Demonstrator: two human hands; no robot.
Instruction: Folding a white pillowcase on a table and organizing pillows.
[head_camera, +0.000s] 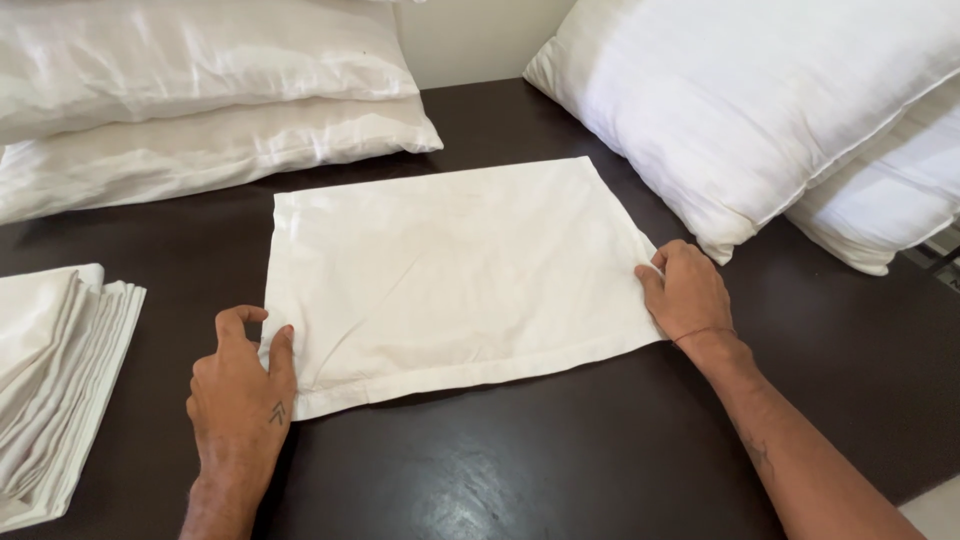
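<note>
Cloth (450, 275): folded white rectangle, lying flat near the middle of the dark table (560, 460); hemmed edge nearest the camera, short sides to left and right. Spread flat, probably for even layers and square corners.

Left hand (238, 390): resting at the near left corner of the cloth. Thumb laid on the fabric edge, index finger (240, 318) bent just outside it on the table; fingers loosely spread, not closed into a fist. Seems to pin the corner down more than lift it; whether any fabric sits pinched under the thumb cannot be told.

Right hand (688, 290): at the right edge of the cloth, fingers curled together over the edge, thumb side hidden. Looks like a pinch on the fabric, holding that side taut against the left hand's hold.

Stack (55, 380): folded white cloths piled at the left table edge, well apart from the cloth, near the left hand; layered edges facing the centre.

Left pillows (190, 100): two white pillows, one on the other, at the far left; near the cloth's far left corner, not touching it.

Right pillows (760, 90): two plump white pillows at the far right, the nearer corner just beside the right hand, crowding that side.

In the way: nothing lying on the cloth; right pillow corner leaves little room beyond the right edge.
</note>
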